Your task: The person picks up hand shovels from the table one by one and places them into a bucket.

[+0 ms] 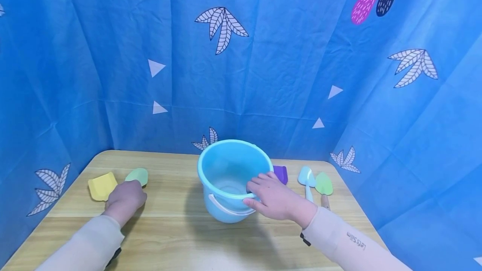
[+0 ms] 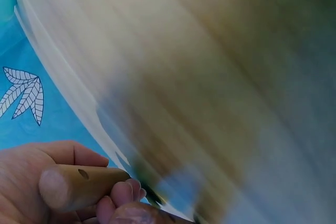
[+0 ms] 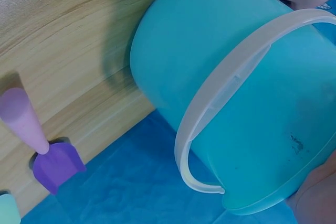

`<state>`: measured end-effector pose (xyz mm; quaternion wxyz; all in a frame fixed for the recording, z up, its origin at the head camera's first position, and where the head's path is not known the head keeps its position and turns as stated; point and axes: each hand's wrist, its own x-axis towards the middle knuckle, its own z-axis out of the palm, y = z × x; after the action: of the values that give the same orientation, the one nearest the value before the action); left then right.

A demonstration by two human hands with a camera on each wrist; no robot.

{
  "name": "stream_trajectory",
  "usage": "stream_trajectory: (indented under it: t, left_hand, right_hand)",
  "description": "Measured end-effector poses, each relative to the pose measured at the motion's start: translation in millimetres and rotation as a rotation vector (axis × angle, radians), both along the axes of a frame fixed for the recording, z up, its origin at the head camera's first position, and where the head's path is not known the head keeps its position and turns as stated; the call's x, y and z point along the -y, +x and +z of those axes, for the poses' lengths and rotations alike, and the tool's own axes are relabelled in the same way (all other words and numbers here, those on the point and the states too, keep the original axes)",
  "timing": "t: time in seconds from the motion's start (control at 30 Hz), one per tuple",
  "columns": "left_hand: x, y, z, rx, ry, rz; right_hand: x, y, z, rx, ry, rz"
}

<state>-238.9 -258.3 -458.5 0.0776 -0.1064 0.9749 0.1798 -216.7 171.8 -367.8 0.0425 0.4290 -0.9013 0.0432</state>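
Observation:
At the left of the table, my left hand (image 1: 126,199) grips a small toy shovel by its wooden handle (image 2: 84,186). In the head view the light green blade (image 1: 137,176) shows just beyond the knuckles. Beside that hand lies a yellow shovel blade (image 1: 102,186); the rest of it is hidden. My right hand (image 1: 276,198) holds the rim of a light blue bucket (image 1: 226,208), fingers over the inside and thumb outside. The bucket's white handle (image 3: 231,77) hangs down on the near side. I see nothing inside the bucket but its bare bottom.
Right of the bucket lies a purple shovel (image 3: 55,166) with a pink handle. Further right are a pale blue shovel (image 1: 306,177) and a green shovel (image 1: 324,183) with a wooden handle. A blue patterned curtain (image 1: 241,74) surrounds the wooden table (image 1: 169,237).

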Motion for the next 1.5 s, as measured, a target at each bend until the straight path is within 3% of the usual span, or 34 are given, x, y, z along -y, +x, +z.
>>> stream_trajectory:
  t: [0.33,1.17,1.5]
  left_hand:
    - [1.8,3.2,2.6,-0.037,0.016,-0.011]
    - [4.2,-0.4,14.9,-0.029,0.014,0.032]
    - [5.4,1.7,22.2,-0.048,0.008,-0.004]
  right_hand:
    - [-1.5,-1.8,-2.0,-0.007,-0.009,0.005]
    - [-1.3,-1.2,-3.0,-0.031,-0.017,0.012]
    - [-0.9,-0.3,-1.5,-0.022,-0.013,0.008]
